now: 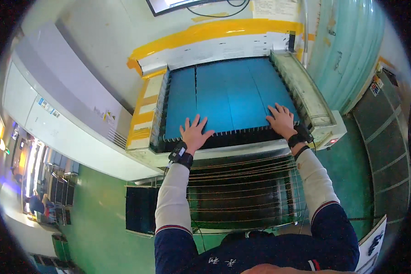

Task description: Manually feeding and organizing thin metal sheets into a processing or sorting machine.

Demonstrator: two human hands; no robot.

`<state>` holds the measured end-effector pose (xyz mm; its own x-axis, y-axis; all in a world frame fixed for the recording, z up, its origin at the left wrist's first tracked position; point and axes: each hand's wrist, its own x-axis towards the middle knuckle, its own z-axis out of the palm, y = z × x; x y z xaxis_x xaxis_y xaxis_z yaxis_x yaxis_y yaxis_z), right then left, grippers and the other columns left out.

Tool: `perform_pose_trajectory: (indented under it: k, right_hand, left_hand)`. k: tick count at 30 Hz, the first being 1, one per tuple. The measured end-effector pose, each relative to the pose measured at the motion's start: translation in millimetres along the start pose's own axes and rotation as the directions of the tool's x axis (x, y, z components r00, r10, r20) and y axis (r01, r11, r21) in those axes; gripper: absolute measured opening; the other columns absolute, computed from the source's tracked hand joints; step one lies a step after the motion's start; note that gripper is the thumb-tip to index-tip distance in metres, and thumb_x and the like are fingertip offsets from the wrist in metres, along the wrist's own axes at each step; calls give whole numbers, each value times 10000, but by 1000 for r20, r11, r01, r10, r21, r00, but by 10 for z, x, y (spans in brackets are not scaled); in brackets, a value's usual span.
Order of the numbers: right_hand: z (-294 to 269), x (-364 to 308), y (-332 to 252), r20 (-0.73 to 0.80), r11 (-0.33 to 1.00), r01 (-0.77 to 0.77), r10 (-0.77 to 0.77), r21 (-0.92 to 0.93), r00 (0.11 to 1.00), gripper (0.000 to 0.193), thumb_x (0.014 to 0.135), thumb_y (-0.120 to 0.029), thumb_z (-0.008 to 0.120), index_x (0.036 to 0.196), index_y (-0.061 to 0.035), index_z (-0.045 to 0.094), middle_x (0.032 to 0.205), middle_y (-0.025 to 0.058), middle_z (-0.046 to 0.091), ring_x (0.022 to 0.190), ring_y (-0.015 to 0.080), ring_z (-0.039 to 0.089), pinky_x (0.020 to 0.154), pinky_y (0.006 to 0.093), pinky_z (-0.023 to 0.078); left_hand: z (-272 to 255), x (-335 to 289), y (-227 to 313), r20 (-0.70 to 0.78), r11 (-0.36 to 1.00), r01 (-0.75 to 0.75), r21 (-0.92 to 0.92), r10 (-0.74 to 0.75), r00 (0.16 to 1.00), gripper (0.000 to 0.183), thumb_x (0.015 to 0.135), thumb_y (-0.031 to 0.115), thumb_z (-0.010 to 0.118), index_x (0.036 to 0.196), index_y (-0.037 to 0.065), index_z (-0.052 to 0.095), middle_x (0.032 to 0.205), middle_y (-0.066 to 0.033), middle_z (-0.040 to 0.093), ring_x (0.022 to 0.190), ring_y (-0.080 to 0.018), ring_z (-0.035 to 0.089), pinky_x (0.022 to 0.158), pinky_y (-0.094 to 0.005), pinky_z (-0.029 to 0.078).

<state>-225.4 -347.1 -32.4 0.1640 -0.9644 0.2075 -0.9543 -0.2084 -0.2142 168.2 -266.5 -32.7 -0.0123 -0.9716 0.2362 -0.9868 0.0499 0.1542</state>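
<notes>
Several flat blue panels (pixel 228 91) lie side by side on the bed of a pale machine (pixel 146 109), with thin dark gaps between them. A row of comb-like teeth (pixel 242 131) runs along their near edge. My left hand (pixel 195 135) rests with spread fingers at the near left part of the panels, its fingertips over the blue surface. At the near right corner, my right hand (pixel 282 122) lies flat with its fingers apart on the rightmost panel. Neither hand grips anything. Both wrists carry black strapped-on devices.
Just below the machine's front edge is a rack (pixel 242 192) with thin rods across it. A tall white cabinet (pixel 68 123) stands at left and dark panelled cases (pixel 388 150) at right. Another person (pixel 39 204) is far left. Yellow tape (pixel 214 31) edges the machine's back.
</notes>
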Motion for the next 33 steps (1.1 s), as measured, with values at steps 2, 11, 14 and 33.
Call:
perform_pose_trajectory:
  k: [2, 11, 14, 33]
  right_hand:
    - [-2, 24, -12, 1, 1000, -4, 4, -8, 1000, 561, 940, -463, 614, 1461, -275, 520, 1578, 98, 419, 1439, 378, 371, 1126, 598, 323]
    - [-14, 87, -58, 13, 999, -20, 21, -25, 1000, 560, 949, -454, 619, 1467, -275, 509, 1578, 97, 418, 1444, 366, 367, 1124, 594, 334]
    - [0, 117, -45, 18, 1000, -26, 26, -15, 999, 561, 951, -458, 616, 1470, -273, 506, 1581, 96, 414, 1451, 361, 360, 1137, 597, 316]
    - [146, 113, -82, -89, 996, 86, -83, 23, 993, 537, 976, -408, 606, 1464, -201, 520, 1569, 137, 417, 1450, 365, 357, 1177, 563, 260]
  left_hand:
    - [12, 16, -2, 0, 1000, 0, 4, 0, 1000, 713, 876, 688, 604, 1476, 307, 532, 1598, -63, 414, 1471, -444, 297, 1117, -717, 223]
    - [47, 105, -36, -6, 1000, 13, -23, -14, 1000, 719, 878, 705, 587, 1476, 310, 530, 1607, -64, 401, 1465, -452, 309, 1128, -723, 207]
    - [47, 144, -35, 4, 1000, 16, -12, -16, 1000, 738, 874, 717, 583, 1484, 307, 519, 1613, -60, 391, 1471, -454, 297, 1135, -720, 202]
    - [158, 422, -505, -77, 983, 180, 38, -177, 981, 798, 851, 757, 571, 1505, 307, 492, 1627, -111, 354, 1466, -471, 303, 1127, -714, 216]
